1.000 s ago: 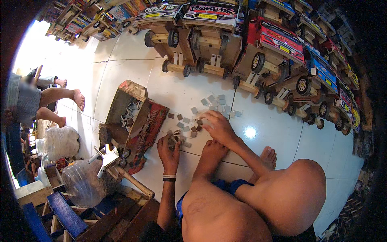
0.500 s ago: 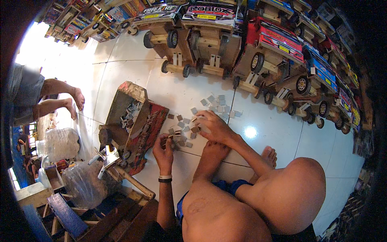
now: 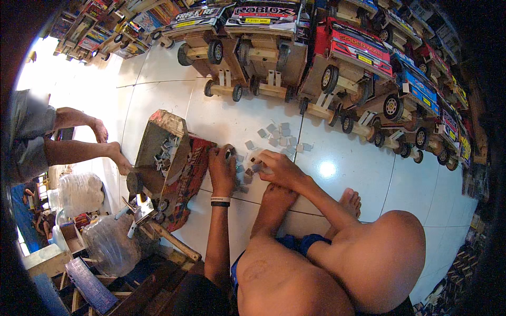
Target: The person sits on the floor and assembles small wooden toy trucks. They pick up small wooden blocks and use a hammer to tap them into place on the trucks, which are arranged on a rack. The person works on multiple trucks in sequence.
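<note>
Small flat square pieces, grey and silvery, lie scattered on the white tiled floor before my feet. My left hand, with bands on its wrist, is closed above the left side of the scatter, by the red printed panel of a wooden box; a small dark thing shows at its fingertips, too small to name. Over the near part of the scatter, my right hand is closed, with a small square piece at its fingers. The wooden box holds several shiny metal bits.
Wooden toy trucks stand tilted in a row along the far side. A wooden-handled hammer lies at the left, near clear plastic bundles and painted wooden parts. Another person's legs stretch in from the left.
My left hand has moved up and slightly right, with its back turned more toward me. My right hand shifted slightly down. The other person's near foot has moved toward the box.
</note>
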Motion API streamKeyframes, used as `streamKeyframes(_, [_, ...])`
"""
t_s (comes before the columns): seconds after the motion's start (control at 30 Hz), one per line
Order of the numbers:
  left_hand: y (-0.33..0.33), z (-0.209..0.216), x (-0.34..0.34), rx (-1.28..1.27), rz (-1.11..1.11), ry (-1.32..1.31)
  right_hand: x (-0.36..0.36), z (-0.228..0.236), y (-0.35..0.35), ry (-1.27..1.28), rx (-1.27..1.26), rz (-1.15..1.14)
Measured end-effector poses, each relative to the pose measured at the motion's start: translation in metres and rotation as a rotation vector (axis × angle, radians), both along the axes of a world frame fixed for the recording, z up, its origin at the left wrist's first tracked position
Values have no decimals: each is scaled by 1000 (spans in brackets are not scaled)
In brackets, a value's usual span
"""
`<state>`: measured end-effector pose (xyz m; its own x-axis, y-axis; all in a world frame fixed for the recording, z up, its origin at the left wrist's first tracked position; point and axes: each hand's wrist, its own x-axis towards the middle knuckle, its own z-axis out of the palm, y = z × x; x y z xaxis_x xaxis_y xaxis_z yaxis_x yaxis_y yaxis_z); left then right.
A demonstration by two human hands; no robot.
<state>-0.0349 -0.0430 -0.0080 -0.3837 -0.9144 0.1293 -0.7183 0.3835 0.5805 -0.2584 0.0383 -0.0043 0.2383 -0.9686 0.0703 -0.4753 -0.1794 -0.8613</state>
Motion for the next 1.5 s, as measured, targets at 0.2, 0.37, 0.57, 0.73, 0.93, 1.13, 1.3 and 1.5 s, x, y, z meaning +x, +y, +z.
streamKeyframes(0.2, [-8,2,-4,7,-18,46,-22,16,8,137,-32,-210])
streamKeyframes(0.37, [-11,2,-2,-28,-52,61,-36,19,12,321,-120,-238])
streamKeyframes(0.57, [-15,4,-6,-68,-26,53,16,-6,5,365,-279,1])
streamKeyframes(0.73, [-17,15,1,-68,-14,68,30,-19,-2,394,-176,41])
streamKeyframes(0.93, [-5,21,19,-95,-5,10,-9,0,8,294,-116,-60])
streamKeyframes(1.13, [7,18,3,9,-5,-17,-20,18,11,410,-66,-213])
streamKeyframes(1.3, [-14,23,-22,187,-6,34,-15,19,13,376,-86,-246])
streamKeyframes(1.5, [-27,29,-49,212,-132,111,-7,2,13,442,-266,-202])
